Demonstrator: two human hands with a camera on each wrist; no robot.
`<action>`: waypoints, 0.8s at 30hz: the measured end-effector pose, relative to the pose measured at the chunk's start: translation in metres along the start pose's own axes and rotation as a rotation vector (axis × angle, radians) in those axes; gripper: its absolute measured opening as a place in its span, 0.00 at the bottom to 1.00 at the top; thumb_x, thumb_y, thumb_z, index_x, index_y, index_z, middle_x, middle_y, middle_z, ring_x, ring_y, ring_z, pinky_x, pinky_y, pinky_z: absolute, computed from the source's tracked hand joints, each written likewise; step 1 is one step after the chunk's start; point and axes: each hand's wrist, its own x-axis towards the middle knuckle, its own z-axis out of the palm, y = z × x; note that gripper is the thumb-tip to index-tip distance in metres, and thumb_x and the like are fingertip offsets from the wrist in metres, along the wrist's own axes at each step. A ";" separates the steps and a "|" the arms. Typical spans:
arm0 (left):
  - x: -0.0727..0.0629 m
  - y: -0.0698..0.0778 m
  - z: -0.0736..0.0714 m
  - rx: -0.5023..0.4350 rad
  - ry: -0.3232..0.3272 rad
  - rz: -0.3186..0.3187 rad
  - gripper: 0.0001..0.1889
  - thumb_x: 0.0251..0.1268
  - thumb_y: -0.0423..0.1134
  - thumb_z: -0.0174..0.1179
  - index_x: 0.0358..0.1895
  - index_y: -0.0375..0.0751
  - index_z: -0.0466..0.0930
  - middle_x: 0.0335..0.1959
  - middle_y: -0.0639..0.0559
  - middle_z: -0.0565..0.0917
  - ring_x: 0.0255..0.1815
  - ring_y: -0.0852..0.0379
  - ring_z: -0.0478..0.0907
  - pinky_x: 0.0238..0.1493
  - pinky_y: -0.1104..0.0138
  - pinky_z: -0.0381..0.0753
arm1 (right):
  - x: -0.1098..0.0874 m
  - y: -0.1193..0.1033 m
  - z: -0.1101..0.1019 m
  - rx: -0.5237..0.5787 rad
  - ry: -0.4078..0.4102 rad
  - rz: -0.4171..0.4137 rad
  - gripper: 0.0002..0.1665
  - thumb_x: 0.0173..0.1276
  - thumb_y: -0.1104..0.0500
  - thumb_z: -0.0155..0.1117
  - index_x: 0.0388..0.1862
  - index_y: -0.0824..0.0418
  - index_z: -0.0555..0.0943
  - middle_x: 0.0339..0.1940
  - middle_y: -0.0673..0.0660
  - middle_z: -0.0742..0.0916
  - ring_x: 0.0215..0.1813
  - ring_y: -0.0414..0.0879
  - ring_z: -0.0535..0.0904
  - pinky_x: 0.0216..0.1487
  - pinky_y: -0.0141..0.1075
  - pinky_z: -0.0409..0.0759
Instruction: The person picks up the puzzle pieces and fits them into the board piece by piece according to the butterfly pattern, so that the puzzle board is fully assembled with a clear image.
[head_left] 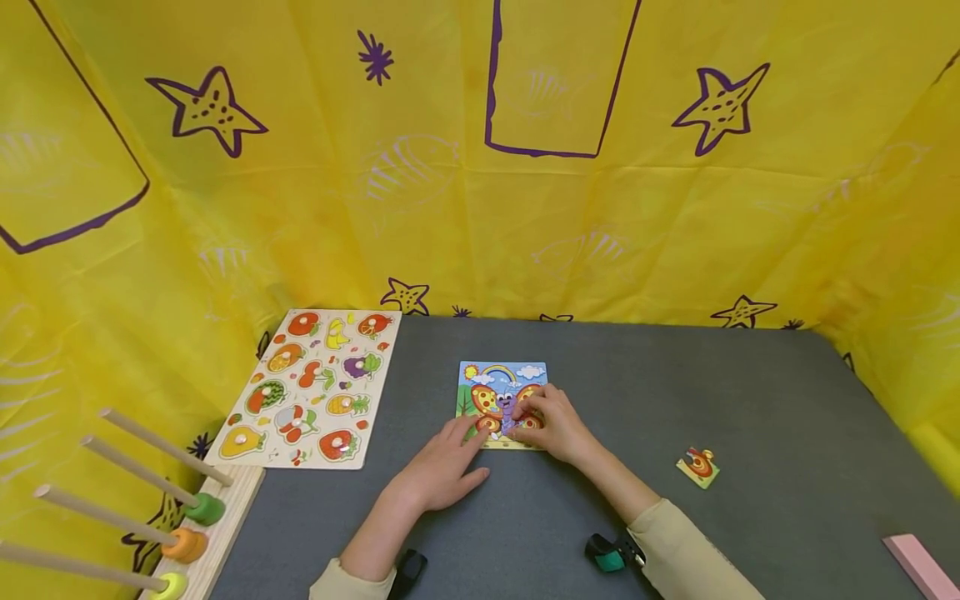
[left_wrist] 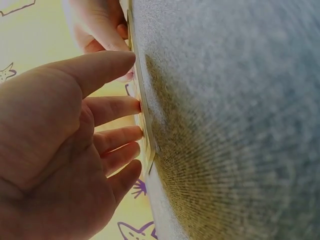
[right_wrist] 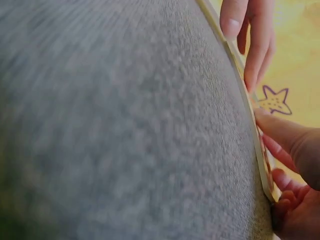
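A small square butterfly jigsaw puzzle [head_left: 510,372] lies flat on the dark table, with a rainbow, sun and clouds along its top. My left hand [head_left: 444,467] rests its straight, spread fingertips at the puzzle's lower left; the left wrist view shows that hand [left_wrist: 55,135] with its tips on the thin board edge. Over the lower right part, my right hand [head_left: 558,425] has thumb and bent index finger around a puzzle piece [head_left: 531,422] with an orange wing pattern. In the right wrist view, the right hand's thumb [right_wrist: 282,127] touches the board, other fingers curled.
One loose puzzle piece [head_left: 699,467] lies to the right. On the left are a fruit peg board [head_left: 352,429] and a wooden stand [head_left: 238,487] with several tilted-looking rods and coloured rings. A pink block [head_left: 921,565] sits at the right edge. Yellow cloth [head_left: 465,225] hangs behind.
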 end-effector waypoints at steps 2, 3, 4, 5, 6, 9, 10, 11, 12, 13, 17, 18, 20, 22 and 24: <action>0.000 0.000 0.000 0.006 0.000 -0.001 0.32 0.69 0.47 0.58 0.71 0.35 0.65 0.71 0.39 0.61 0.73 0.42 0.56 0.68 0.49 0.63 | 0.000 0.000 -0.001 0.005 -0.021 0.020 0.13 0.52 0.53 0.80 0.32 0.55 0.84 0.35 0.53 0.74 0.40 0.47 0.66 0.40 0.39 0.64; 0.000 0.001 0.000 0.009 0.002 0.004 0.32 0.69 0.47 0.58 0.71 0.34 0.65 0.72 0.39 0.61 0.73 0.42 0.56 0.68 0.49 0.63 | -0.001 0.000 -0.002 0.006 -0.027 0.027 0.13 0.52 0.53 0.80 0.33 0.55 0.85 0.36 0.53 0.74 0.40 0.47 0.66 0.40 0.39 0.64; 0.001 0.001 0.000 0.014 0.006 0.015 0.31 0.70 0.46 0.58 0.71 0.33 0.65 0.72 0.39 0.61 0.73 0.43 0.57 0.68 0.50 0.62 | -0.001 0.000 -0.002 0.004 -0.025 0.026 0.13 0.52 0.52 0.79 0.33 0.55 0.84 0.36 0.53 0.74 0.41 0.47 0.66 0.40 0.39 0.64; 0.001 0.001 0.001 0.015 0.011 0.026 0.31 0.69 0.45 0.58 0.70 0.32 0.65 0.72 0.39 0.62 0.73 0.43 0.57 0.69 0.50 0.62 | -0.001 -0.001 -0.002 0.002 -0.021 0.026 0.14 0.52 0.52 0.79 0.33 0.55 0.84 0.36 0.53 0.74 0.41 0.47 0.66 0.41 0.39 0.64; 0.002 0.001 0.001 0.014 0.016 0.037 0.31 0.70 0.44 0.58 0.70 0.31 0.65 0.72 0.39 0.62 0.73 0.43 0.58 0.69 0.51 0.62 | -0.001 -0.001 -0.002 0.002 -0.017 0.025 0.14 0.52 0.53 0.79 0.33 0.55 0.84 0.37 0.53 0.75 0.41 0.48 0.66 0.41 0.39 0.64; 0.004 0.004 0.001 0.011 0.034 0.071 0.29 0.70 0.41 0.58 0.69 0.29 0.65 0.71 0.38 0.64 0.72 0.43 0.61 0.69 0.52 0.63 | -0.001 -0.002 -0.001 0.001 -0.008 0.024 0.14 0.52 0.53 0.79 0.33 0.56 0.84 0.36 0.53 0.75 0.42 0.48 0.67 0.42 0.40 0.65; 0.005 0.004 0.001 0.011 0.040 0.077 0.29 0.70 0.40 0.58 0.69 0.29 0.65 0.70 0.38 0.65 0.71 0.43 0.62 0.68 0.52 0.64 | -0.002 -0.002 -0.001 -0.001 -0.007 0.025 0.14 0.52 0.53 0.79 0.33 0.56 0.84 0.36 0.53 0.75 0.42 0.49 0.67 0.42 0.41 0.65; 0.006 0.005 0.001 0.013 0.044 0.078 0.28 0.70 0.40 0.58 0.69 0.30 0.66 0.69 0.38 0.66 0.71 0.44 0.63 0.67 0.52 0.65 | -0.001 -0.002 -0.001 -0.001 -0.010 0.027 0.13 0.53 0.54 0.79 0.33 0.57 0.84 0.36 0.53 0.75 0.43 0.49 0.67 0.42 0.41 0.65; 0.007 0.006 0.001 0.017 0.047 0.077 0.28 0.70 0.40 0.58 0.69 0.32 0.67 0.69 0.38 0.67 0.70 0.44 0.63 0.66 0.52 0.67 | -0.001 -0.003 -0.001 -0.002 -0.010 0.026 0.13 0.53 0.54 0.79 0.33 0.57 0.84 0.36 0.53 0.75 0.43 0.50 0.67 0.43 0.41 0.66; 0.008 0.007 0.002 0.027 0.049 0.076 0.27 0.70 0.41 0.58 0.69 0.34 0.67 0.68 0.39 0.68 0.69 0.45 0.64 0.65 0.52 0.68 | -0.002 -0.002 -0.002 -0.005 -0.009 0.026 0.12 0.53 0.54 0.79 0.33 0.57 0.84 0.37 0.53 0.75 0.44 0.50 0.68 0.43 0.41 0.66; 0.011 0.012 0.002 0.081 0.054 0.069 0.26 0.69 0.43 0.59 0.69 0.42 0.71 0.65 0.41 0.69 0.67 0.45 0.65 0.62 0.52 0.72 | -0.003 -0.002 -0.004 0.001 -0.017 0.025 0.10 0.56 0.57 0.77 0.35 0.57 0.86 0.40 0.53 0.77 0.45 0.51 0.69 0.44 0.42 0.67; 0.011 0.013 0.002 0.095 0.055 0.067 0.26 0.68 0.44 0.60 0.68 0.43 0.72 0.65 0.41 0.70 0.66 0.45 0.66 0.61 0.52 0.72 | -0.004 -0.002 -0.005 0.005 -0.018 0.024 0.09 0.56 0.57 0.76 0.36 0.56 0.86 0.40 0.53 0.77 0.45 0.51 0.69 0.44 0.42 0.67; 0.012 0.015 0.003 0.116 0.058 0.068 0.26 0.68 0.45 0.60 0.68 0.44 0.72 0.64 0.41 0.70 0.65 0.45 0.66 0.61 0.52 0.72 | -0.007 -0.001 -0.008 0.014 -0.023 0.021 0.09 0.58 0.57 0.75 0.38 0.55 0.87 0.41 0.53 0.78 0.45 0.50 0.69 0.43 0.42 0.67; 0.013 0.015 0.004 0.125 0.062 0.070 0.26 0.68 0.45 0.60 0.68 0.45 0.73 0.64 0.41 0.70 0.64 0.45 0.67 0.61 0.52 0.72 | -0.011 0.002 -0.011 0.022 -0.020 0.008 0.10 0.59 0.57 0.74 0.40 0.54 0.87 0.42 0.53 0.79 0.44 0.49 0.70 0.43 0.41 0.66; 0.014 0.014 0.004 0.133 0.068 0.073 0.26 0.68 0.45 0.60 0.67 0.45 0.73 0.64 0.41 0.70 0.63 0.45 0.67 0.60 0.52 0.72 | -0.016 0.005 -0.014 0.031 -0.009 -0.008 0.10 0.60 0.57 0.73 0.41 0.53 0.87 0.42 0.53 0.80 0.42 0.48 0.71 0.41 0.40 0.67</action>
